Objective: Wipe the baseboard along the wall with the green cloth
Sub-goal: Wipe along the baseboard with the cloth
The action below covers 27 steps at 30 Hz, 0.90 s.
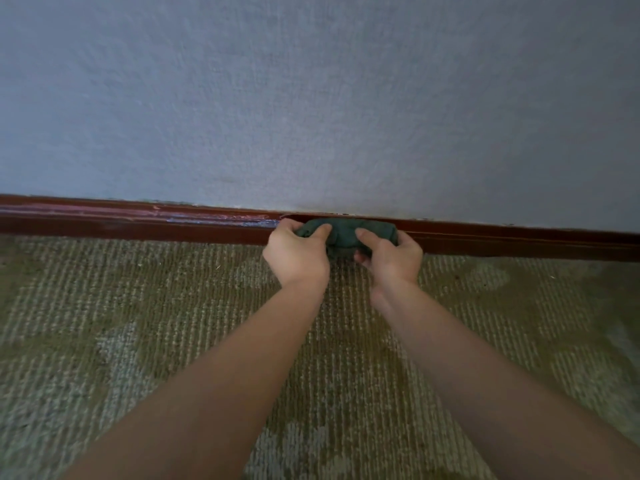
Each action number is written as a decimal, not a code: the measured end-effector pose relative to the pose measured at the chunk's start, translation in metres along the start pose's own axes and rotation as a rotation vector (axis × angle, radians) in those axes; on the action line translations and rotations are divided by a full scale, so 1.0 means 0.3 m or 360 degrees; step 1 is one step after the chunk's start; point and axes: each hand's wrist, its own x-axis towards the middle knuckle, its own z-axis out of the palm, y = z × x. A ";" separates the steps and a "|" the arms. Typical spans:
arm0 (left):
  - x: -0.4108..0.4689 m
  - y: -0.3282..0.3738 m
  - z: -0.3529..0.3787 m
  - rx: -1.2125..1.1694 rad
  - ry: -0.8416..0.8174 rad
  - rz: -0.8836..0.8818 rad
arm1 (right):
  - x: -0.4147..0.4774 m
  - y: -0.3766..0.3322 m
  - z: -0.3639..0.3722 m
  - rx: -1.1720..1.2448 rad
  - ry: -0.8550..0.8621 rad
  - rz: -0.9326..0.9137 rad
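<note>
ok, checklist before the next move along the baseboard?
1. Left hand grips green cloth: ok.
2. Right hand grips the cloth's other end: ok.
3. Cloth against baseboard: ok.
4. Cloth's lower edge off the carpet: cannot tell, hands hide it.
5. Pale streaks on the baseboard left of the cloth are dirt, not worn finish: cannot tell.

Left hand (298, 252) and right hand (393, 256) gripping green cloth (343, 233), pressed against baseboard (138, 223), carpet (138, 323) below

Grey-blue wall (311, 98), patterned carpet (138, 323)
</note>
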 end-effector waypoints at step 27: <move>-0.023 0.032 -0.051 -0.0991 -0.0110 -0.0791 | -0.035 0.033 0.033 0.0448 -0.0136 0.0282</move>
